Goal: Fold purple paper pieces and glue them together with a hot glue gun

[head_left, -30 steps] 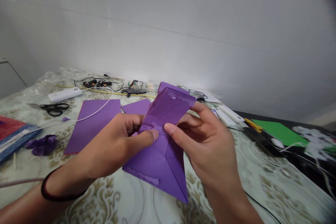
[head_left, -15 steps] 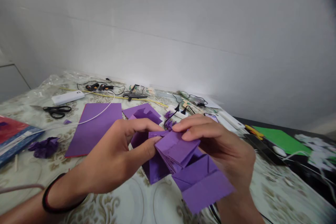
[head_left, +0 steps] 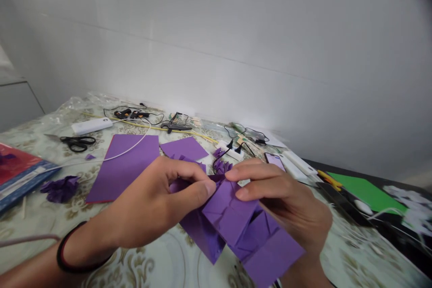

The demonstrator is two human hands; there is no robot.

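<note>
A folded purple paper piece (head_left: 232, 216) with several square flaps is held up over the table between both hands. My left hand (head_left: 165, 204) pinches its upper left edge between thumb and index finger; a dark band circles that wrist. Opposite, my right hand (head_left: 286, 198) has its fingers bent over the top right of the paper, with the thumb hidden. One flap hangs low toward the right wrist. Behind the hands lie a purple paper square (head_left: 184, 147) and small folded purple pieces (head_left: 221, 162).
Left of the hands are a large purple sheet (head_left: 124, 162), crumpled purple paper (head_left: 60, 188), black scissors (head_left: 77, 143) and a white power bank (head_left: 92, 126) with a cable. Glue guns (head_left: 131, 114) and pliers (head_left: 175, 126) lie along the wall. A phone (head_left: 275, 160) and green sheet (head_left: 366, 191) sit right.
The folded paper has tipped so its front flaps open wider and hang lower. My left thumb has shifted right along the top edge. The view has moved slightly.
</note>
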